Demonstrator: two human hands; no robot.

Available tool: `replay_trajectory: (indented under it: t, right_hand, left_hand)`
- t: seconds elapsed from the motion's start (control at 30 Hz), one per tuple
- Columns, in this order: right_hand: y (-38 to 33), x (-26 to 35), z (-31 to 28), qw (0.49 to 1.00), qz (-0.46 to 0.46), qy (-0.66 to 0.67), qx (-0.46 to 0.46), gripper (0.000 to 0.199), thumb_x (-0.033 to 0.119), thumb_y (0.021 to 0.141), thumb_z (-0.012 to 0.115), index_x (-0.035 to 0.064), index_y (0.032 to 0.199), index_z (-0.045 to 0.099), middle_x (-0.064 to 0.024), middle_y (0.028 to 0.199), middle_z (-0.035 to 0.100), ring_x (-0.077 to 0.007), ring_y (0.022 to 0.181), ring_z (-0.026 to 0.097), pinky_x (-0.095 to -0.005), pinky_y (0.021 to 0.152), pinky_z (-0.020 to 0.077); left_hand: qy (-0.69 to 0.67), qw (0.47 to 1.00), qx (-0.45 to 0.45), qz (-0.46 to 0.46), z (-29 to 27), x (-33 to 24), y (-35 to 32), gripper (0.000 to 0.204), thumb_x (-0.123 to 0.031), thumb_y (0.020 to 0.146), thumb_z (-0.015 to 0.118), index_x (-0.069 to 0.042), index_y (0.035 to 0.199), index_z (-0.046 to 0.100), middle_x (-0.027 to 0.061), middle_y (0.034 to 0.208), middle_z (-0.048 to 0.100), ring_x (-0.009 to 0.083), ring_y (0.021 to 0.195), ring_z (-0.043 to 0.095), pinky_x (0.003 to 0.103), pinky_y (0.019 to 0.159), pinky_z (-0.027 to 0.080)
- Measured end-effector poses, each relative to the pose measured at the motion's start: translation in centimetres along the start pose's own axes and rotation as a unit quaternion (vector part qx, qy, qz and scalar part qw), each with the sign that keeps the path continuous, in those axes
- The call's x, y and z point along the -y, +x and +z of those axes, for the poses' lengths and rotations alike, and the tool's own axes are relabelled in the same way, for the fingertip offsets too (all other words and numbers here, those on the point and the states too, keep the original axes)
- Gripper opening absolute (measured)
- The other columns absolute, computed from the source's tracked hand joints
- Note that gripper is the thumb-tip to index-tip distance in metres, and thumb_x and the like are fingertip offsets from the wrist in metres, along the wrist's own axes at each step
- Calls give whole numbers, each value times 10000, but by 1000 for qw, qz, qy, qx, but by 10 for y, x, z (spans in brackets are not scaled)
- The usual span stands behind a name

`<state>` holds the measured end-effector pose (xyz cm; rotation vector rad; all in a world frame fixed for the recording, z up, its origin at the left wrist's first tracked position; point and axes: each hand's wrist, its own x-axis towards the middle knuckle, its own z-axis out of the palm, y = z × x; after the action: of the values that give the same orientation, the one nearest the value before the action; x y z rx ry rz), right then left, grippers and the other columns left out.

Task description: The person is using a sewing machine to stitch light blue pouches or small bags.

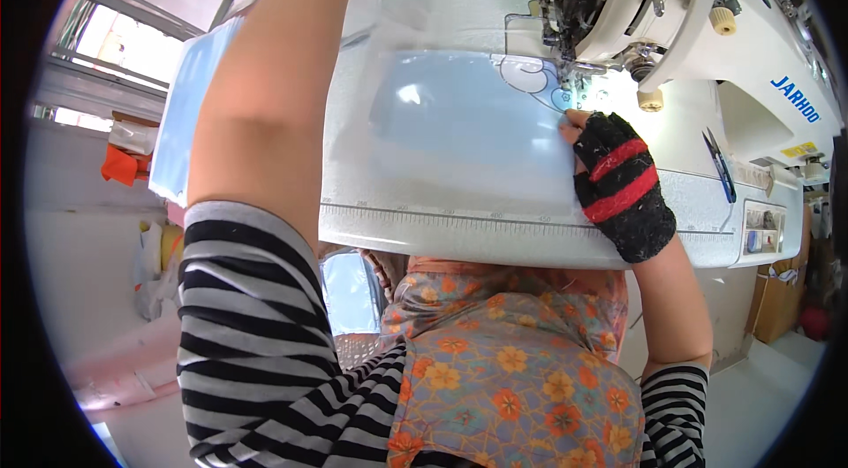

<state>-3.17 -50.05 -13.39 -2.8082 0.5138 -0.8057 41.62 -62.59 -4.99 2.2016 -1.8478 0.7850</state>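
Observation:
A light blue fabric piece [459, 119] lies on the white sewing machine bed, with a shiny reflection across it. At its far right corner, a white cloud shape with dark outlines [526, 75] sits beside the needle and presser foot area [574, 70] of the white sewing machine [689, 0]. My right hand [623, 185], in a black fingerless glove with red stripes, has its fingertips closed together at the fabric's right edge, just near of the needle. My left arm [265, 114] stretches up and out past the top edge; beyond the wrist, my left hand is cut off.
Snips [720, 166] lie right of my right hand, near a small parts tray [762, 229] set in the table. Light blue cloth [194, 97] hangs over the left side. Below the table edge sits another light blue stack [349, 291]. A cardboard box [776, 304] stands lower right.

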Motion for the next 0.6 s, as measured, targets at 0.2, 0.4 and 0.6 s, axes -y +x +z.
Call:
replay_trajectory:
  t: [0.2,0.4,0.6]
  right_hand:
    - [1,0,-3,1000,2,-1,11,380,-31,758,595,40,1130,621,-173,1180,629,-375,1065,599,-446,942,494]
    - [-2,-4,2,1000,-14,-20,4,371,-5,751,590,21,1121,614,-175,1174,629,-354,1064,608,-452,960,483]
    - [-4,-4,5,999,-17,-23,-19,341,-6,749,593,19,1088,629,-162,1156,642,-355,1068,608,-450,953,488]
  left_hand:
    - [-60,937,-286,192,-43,-62,31,277,-127,849,568,-8,1086,646,205,1117,613,363,1085,583,423,940,478]
    - [-14,984,149,99,-60,-137,-74,253,-225,858,599,-40,1013,675,216,995,680,360,990,649,438,895,515]
    - [-315,910,45,265,-104,-206,-230,263,-154,821,657,20,1018,650,192,1099,645,335,1044,627,436,935,492]
